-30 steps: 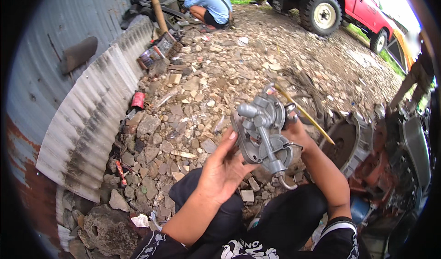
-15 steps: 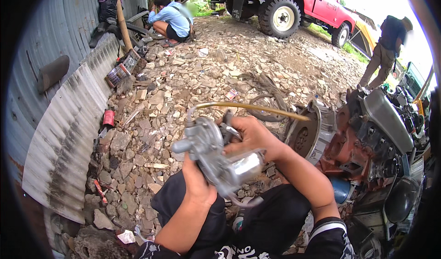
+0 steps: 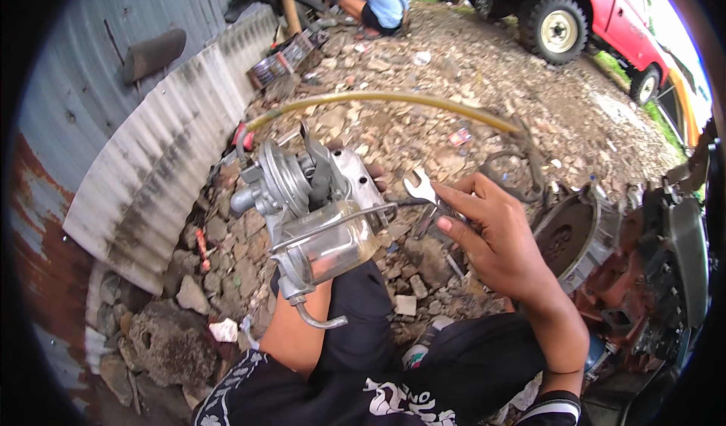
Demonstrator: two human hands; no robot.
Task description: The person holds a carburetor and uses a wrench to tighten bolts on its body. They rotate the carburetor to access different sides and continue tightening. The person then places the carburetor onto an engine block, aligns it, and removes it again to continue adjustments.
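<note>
wrench (image 3: 425, 192) beside pump (image 3: 291, 184), open rubble (image 3: 416, 148) ahead

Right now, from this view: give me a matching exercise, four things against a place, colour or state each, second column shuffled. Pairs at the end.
Things
1. open-ended wrench
2. metal pump unit
3. tube
4. vehicle

Places, colours, states
A. yellowish, curved in a long arch
B. red, at the upper right
C. held in the right hand
D. grey, with a clear bowl

Pairs: 1-C, 2-D, 3-A, 4-B
</note>
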